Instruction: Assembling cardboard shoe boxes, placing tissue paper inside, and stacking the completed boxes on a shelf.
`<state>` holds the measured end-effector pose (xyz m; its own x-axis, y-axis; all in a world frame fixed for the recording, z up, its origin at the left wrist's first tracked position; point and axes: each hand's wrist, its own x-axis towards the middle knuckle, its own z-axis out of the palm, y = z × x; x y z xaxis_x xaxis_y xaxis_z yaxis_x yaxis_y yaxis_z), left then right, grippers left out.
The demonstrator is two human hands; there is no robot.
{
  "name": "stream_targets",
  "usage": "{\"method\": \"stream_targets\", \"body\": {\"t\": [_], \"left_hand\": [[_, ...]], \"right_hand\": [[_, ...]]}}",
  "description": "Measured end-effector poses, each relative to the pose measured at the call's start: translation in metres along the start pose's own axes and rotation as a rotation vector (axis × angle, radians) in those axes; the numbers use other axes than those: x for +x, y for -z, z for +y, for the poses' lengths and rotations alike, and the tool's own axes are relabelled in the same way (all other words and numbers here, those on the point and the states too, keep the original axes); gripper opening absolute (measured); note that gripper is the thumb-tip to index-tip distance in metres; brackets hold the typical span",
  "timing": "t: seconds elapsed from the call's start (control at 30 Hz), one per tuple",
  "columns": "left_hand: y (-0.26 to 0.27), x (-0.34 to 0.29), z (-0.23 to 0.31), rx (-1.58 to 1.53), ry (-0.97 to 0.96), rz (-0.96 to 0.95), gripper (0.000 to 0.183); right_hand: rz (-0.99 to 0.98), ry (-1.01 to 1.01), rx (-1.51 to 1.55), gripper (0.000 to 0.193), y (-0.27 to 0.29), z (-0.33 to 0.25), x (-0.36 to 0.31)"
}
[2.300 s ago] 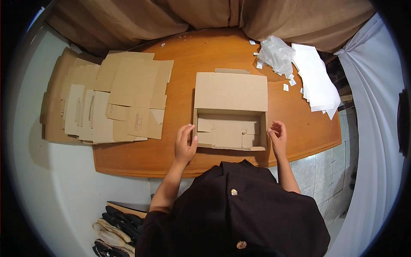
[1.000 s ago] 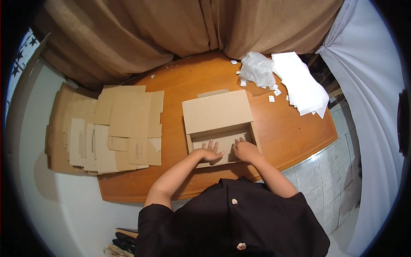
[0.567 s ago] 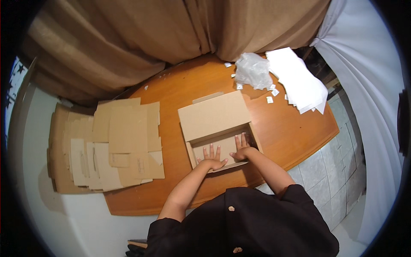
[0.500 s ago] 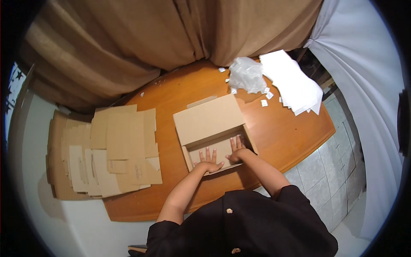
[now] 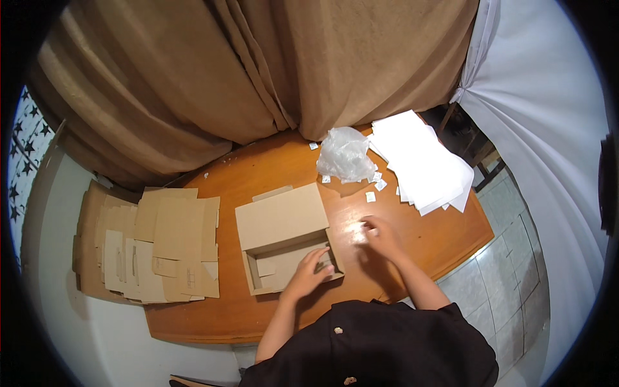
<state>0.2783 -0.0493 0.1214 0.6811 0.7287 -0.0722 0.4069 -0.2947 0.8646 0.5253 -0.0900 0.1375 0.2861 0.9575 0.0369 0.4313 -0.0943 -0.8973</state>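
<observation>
An open cardboard box [image 5: 284, 216] stands on the wooden table in front of me, its lid tilted back on the far side. My left hand [image 5: 311, 274] is over the box's right part near its front wall, fingers apart and holding nothing. To the right of the box, my right hand [image 5: 382, 238] hovers above the table. Its fingers are loosely bent and apart, with nothing visible in them. Beyond it lie small white packets [image 5: 371, 197] beside a crumpled clear plastic bag [image 5: 345, 155].
Flat cardboard blanks [image 5: 174, 245] lie piled at the left end of the table [image 5: 225, 322]. White paper sheets [image 5: 422, 164] are stacked at the far right. A brown curtain [image 5: 258, 64] hangs along the back, and white cloth [image 5: 535, 129] on the right.
Both hands were pressed flat inside the box; the right has left it, moving right above the table, and the left has lifted from the bottom. The view has shifted, so things appear lower.
</observation>
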Motion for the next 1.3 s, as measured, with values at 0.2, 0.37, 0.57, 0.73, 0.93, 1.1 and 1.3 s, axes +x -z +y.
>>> {"method": "stream_targets", "body": {"t": [0.2, 0.37, 0.57, 0.73, 0.93, 1.1, 1.3], "left_hand": [[-0.067, 0.033, 0.035, 0.39, 0.116, -0.026, 0.07], [-0.085, 0.042, 0.062, 0.488, 0.166, 0.03, 0.065], [-0.093, 0.057, 0.076, 0.461, 0.073, 0.084, 0.056], [-0.113, 0.065, 0.081, 0.426, 0.002, 0.092, 0.052], [-0.126, 0.068, 0.082, 0.339, -0.04, 0.043, 0.051], [-0.132, 0.075, 0.087, 0.329, -0.056, -0.002, 0.049], [-0.148, 0.08, 0.072, 0.391, -0.076, -0.101, 0.054]], "right_hand": [[0.389, -0.05, -0.597, 0.039, 0.09, 0.127, 0.011], [0.257, -0.243, -0.811, 0.059, 0.114, 0.169, 0.01], [0.373, -0.101, -0.912, 0.063, 0.105, 0.155, 0.025], [0.321, -0.139, -0.892, 0.046, 0.106, 0.165, 0.027], [0.413, 0.006, -0.889, 0.015, 0.103, 0.177, 0.021], [0.475, 0.085, -0.877, 0.005, 0.103, 0.188, 0.01], [0.488, -0.025, -0.724, 0.008, 0.096, 0.156, -0.024]]}}
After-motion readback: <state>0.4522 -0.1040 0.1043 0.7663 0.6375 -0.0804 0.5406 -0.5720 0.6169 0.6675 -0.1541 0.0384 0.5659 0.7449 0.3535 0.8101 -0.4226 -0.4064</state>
